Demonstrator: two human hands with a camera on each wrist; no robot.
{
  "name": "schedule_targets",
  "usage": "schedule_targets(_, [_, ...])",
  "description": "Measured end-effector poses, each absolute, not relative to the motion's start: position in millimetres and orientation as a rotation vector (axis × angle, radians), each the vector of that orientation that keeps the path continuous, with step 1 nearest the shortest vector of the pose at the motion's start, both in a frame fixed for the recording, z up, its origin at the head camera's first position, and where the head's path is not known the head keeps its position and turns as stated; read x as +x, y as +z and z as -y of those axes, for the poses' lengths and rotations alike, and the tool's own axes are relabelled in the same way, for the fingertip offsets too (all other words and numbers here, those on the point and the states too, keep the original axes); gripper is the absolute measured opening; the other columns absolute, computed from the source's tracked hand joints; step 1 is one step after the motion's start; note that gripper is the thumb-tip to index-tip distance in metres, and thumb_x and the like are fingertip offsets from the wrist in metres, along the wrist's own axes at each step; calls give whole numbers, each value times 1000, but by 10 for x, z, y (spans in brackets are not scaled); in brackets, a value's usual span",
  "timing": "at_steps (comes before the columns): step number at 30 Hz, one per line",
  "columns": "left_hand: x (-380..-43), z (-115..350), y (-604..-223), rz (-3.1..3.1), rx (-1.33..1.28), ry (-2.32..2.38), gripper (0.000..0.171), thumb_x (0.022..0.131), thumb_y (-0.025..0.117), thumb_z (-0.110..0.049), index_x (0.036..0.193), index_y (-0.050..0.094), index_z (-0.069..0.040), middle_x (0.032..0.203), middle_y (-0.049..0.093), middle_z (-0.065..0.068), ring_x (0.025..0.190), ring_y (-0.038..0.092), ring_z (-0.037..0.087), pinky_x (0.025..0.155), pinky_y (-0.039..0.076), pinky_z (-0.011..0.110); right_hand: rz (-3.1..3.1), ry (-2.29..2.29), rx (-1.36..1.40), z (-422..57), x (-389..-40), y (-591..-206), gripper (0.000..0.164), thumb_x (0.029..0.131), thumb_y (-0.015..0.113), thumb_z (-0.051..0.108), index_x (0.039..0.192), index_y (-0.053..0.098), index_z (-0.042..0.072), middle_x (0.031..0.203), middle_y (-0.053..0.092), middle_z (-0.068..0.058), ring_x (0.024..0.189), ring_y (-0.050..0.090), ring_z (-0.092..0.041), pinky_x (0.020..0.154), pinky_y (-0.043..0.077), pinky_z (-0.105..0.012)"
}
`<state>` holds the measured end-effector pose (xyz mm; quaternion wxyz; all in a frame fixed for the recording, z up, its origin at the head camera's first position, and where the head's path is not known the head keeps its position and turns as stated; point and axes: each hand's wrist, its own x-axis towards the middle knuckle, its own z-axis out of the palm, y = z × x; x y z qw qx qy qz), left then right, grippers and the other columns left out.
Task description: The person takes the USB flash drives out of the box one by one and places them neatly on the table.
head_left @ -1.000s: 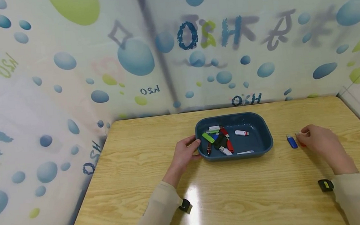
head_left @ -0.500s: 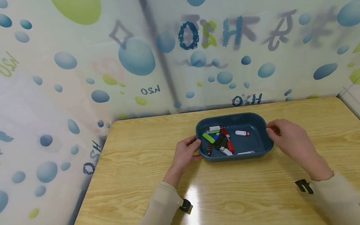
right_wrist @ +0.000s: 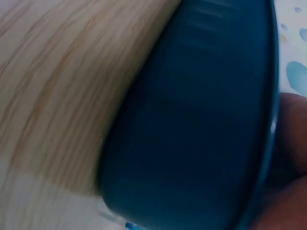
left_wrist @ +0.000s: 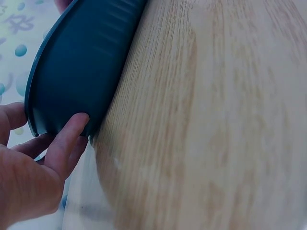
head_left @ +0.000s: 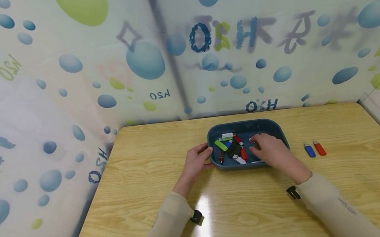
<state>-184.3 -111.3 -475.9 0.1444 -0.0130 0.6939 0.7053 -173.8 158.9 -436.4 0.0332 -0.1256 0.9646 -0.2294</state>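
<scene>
My left hand (head_left: 197,159) holds the left end of a dark blue plastic tray (head_left: 216,164), thumb over the rim and fingers against the outer wall. In the left wrist view, the fingers of that hand (left_wrist: 57,158) touch the tray's end wall. My right hand (head_left: 271,151) reaches into the tray's right half, with thumb and forefinger apart. A sliver of a white USB stick (head_left: 250,139) shows at its fingertips; the rest is hidden. In the tray's left half lie several USB sticks, among them a bright green one (head_left: 221,145) and a black one (head_left: 234,149).
To the right of the tray, a blue USB stick (head_left: 309,150) and a red USB stick (head_left: 319,148) lie side by side on the wooden table (head_left: 252,207). A patterned wall covering (head_left: 186,77) stands behind the table.
My right hand has left the red USB stick beside the blue one and moved left, over the tray's right rim and into the tray. The left hand has stayed at the tray's end.
</scene>
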Motion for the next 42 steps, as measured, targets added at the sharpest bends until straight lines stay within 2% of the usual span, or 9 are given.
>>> schedule_targets(3, [-1840, 1110, -4750, -1987, -42, 2039, 47, 106, 60, -18, 147, 53, 3, 147, 54, 24, 122, 64, 38, 86, 62, 45, -2907, -681, -390, -1528, -1801, -4406, 33, 100, 69, 19, 124, 68, -4, 96, 67, -9, 79, 60, -20, 65, 53, -38])
schedule_targets(9, [-1831, 1107, -4748, -1991, -38, 2046, 46, 106, 60, -18, 147, 54, 3, 147, 54, 24, 121, 64, 38, 85, 62, 45, -2797, -689, -367, -1431, -1903, -4445, 38, 101, 69, 21, 127, 66, -6, 85, 65, -4, 67, 55, -18, 57, 44, -32])
schedule_targets(15, [-1832, 1106, -4756, -1989, -40, 2053, 47, 106, 60, -18, 147, 54, 4, 147, 54, 24, 123, 63, 37, 84, 63, 44, -2772, -653, -368, -1363, -1952, -4455, 40, 99, 70, 21, 127, 65, -7, 77, 62, -4, 62, 52, -18, 54, 38, -30])
schedule_targets(19, [-1832, 1106, -4756, -1995, -43, 2048, 47, 106, 60, -18, 147, 54, 4, 147, 54, 24, 123, 63, 36, 83, 63, 44, -2769, -640, -371, -1342, -1968, -4452, 35, 96, 72, 20, 119, 66, -6, 71, 56, -5, 61, 50, -19, 53, 37, -30])
schedule_targets(27, [-1831, 1099, -4747, -1998, -65, 2037, 46, 106, 61, -18, 146, 55, 3, 145, 56, 22, 119, 66, 35, 83, 63, 43, -2771, -586, -358, -1310, -2008, -4459, 21, 94, 76, 20, 91, 65, 2, 73, 57, -5, 62, 51, -20, 54, 38, -29])
schedule_targets(35, [-1834, 1099, -4752, -1992, -66, 2038, 46, 106, 60, -18, 147, 54, 3, 147, 54, 23, 120, 65, 36, 84, 63, 44, -2775, -589, -347, -1290, -2002, -4445, 16, 93, 72, 10, 82, 63, 2, 69, 55, -7, 59, 52, -20, 51, 38, -29])
schedule_targets(42, [-1830, 1107, -4755, -1994, -53, 2040, 46, 106, 60, -18, 147, 54, 3, 147, 53, 23, 120, 65, 37, 84, 63, 44, -2823, -552, -342, -1268, -2000, -4449, 20, 94, 74, 14, 81, 64, 2, 68, 56, -7, 59, 52, -21, 51, 39, -29])
